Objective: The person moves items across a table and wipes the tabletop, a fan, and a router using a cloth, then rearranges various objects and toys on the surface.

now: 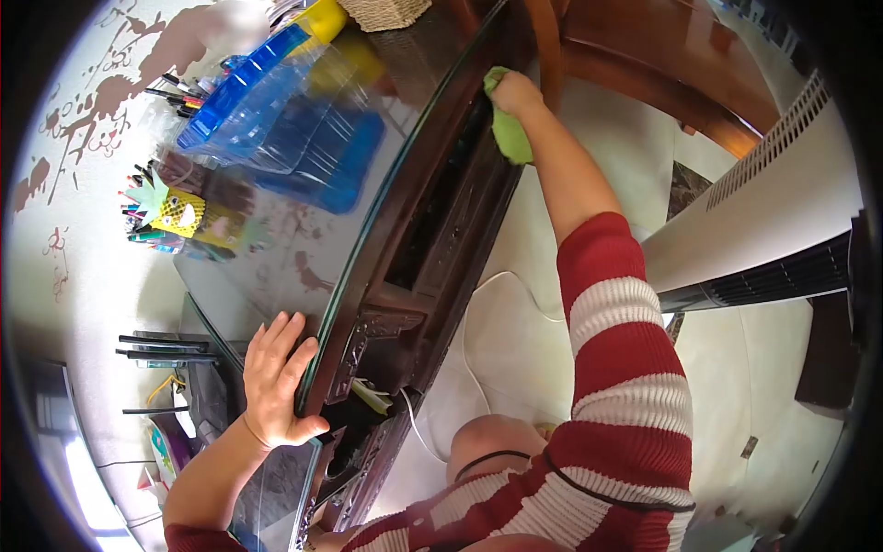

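My right hand [515, 93] is closed on a green cloth [511, 136], pressed to the far end of the dark wooden cabinet's front. Part of the cloth hangs down below the fingers. At the near corner of the glass top [317, 267], my left hand [279, 379] rests with its fingers spread and its thumb over the edge. Carved panels and a dark open compartment show in the front of the cabinet [405, 304].
On the glass top stand a blue clear-sided container [285, 129], a yellow pen holder [179, 212] and a woven basket [386, 11]. A tall white appliance [763, 175] rises at the right. A white cable [465, 340] crosses the floor.
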Demonstrator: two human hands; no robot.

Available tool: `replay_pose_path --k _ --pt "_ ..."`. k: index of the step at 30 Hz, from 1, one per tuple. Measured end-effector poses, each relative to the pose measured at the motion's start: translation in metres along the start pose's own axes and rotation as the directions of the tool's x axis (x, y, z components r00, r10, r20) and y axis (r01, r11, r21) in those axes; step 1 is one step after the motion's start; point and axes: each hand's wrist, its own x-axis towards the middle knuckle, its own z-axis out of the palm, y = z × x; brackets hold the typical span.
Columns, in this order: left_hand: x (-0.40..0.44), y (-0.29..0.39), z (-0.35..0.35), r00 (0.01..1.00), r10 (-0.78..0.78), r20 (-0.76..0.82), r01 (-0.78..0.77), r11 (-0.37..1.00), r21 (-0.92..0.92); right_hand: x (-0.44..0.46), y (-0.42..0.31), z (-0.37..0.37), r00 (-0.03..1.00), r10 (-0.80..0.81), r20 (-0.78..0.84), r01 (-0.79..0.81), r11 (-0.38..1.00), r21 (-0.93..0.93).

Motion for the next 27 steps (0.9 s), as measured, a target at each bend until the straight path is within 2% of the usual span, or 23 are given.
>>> replay_pose_path --k 2,4,6,8,10,12,13,15,16,17,18,20,22,24,27 --pt "0.000 0.002 0.000 1.000 -0.002 -0.013 0.002 1.000 -0.002 -0.026 -0.003 0.006 0.998 -0.053 0.029 0.052 0.998 0.035" --pt "0.000 0.003 0.001 1.000 -0.003 -0.024 0.003 1.000 0.000 -0.086 -0.021 0.006 0.989 -0.116 0.090 0.117 0.993 -0.005" --pt "0.000 0.004 0.000 1.000 0.003 -0.018 -0.003 1.000 0.012 -0.157 -0.034 0.016 0.944 -0.319 0.080 0.312 0.946 0.084" --pt "-0.002 0.006 0.000 1.000 0.000 -0.010 0.000 1.000 0.022 -0.222 -0.055 0.022 0.896 -0.418 0.149 0.400 0.907 0.134" --pt "-0.002 0.006 -0.002 1.000 0.017 -0.008 -0.017 1.000 0.018 -0.269 -0.063 0.021 0.788 -0.544 0.286 0.421 0.817 0.394" --pt "-0.004 0.007 -0.002 1.000 0.027 -0.008 -0.027 1.000 0.015 -0.284 -0.061 0.044 0.726 -0.628 0.281 0.311 0.664 0.680" --pt "-0.004 0.006 -0.001 0.999 0.032 -0.009 -0.032 0.999 0.014 -0.276 -0.051 0.047 0.728 -0.612 0.310 0.280 0.678 0.680" --pt "-0.002 0.004 -0.002 0.999 0.041 -0.012 -0.041 0.999 0.019 -0.252 -0.045 0.033 0.901 -0.282 0.329 -0.100 0.603 0.791" --pt "-0.002 0.004 -0.003 0.999 0.039 -0.011 -0.039 0.999 0.022 -0.222 -0.030 0.049 0.974 -0.160 0.160 -0.055 0.517 0.854" --pt "-0.003 0.006 -0.002 0.999 0.032 -0.007 -0.032 0.999 0.021 -0.196 -0.019 0.037 0.985 -0.122 -0.120 0.171 0.653 0.738" --pt "-0.004 0.007 -0.003 1.000 0.026 0.000 -0.026 1.000 0.017 -0.168 -0.012 0.027 0.961 -0.021 -0.276 0.201 0.741 0.641" --pt "-0.002 0.006 -0.004 1.000 0.018 0.007 -0.018 1.000 0.014 -0.114 -0.006 -0.005 0.949 0.003 -0.316 0.152 0.873 0.464" --pt "-0.001 0.004 -0.005 1.000 0.010 0.002 -0.010 1.000 0.008 -0.055 0.003 -0.011 0.968 -0.036 -0.249 0.090 0.974 0.206" --pt "-0.001 0.000 -0.005 1.000 0.007 0.023 -0.007 1.000 0.001 -0.013 0.014 0.002 0.990 -0.083 -0.111 0.080 0.996 -0.028" --pt "-0.002 -0.005 -0.002 1.000 0.001 -0.009 -0.001 1.000 -0.009 0.003 0.020 0.010 0.991 -0.097 -0.091 0.096 0.995 -0.014"
